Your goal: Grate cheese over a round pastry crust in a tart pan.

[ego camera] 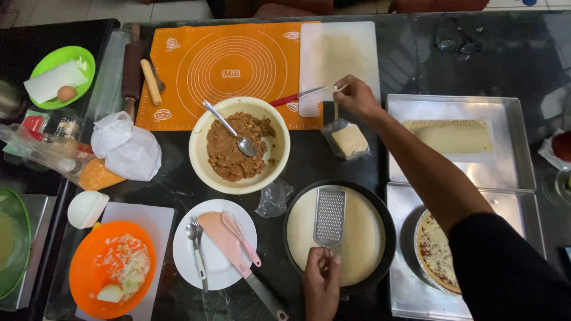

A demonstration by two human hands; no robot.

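Your left hand grips the handle of a flat metal grater, held over pale dough in a round black pan. Your right hand pinches a thin stick above a wrapped block of pale cheese. Left of the cheese sits a cream bowl of brown filling with a metal spoon.
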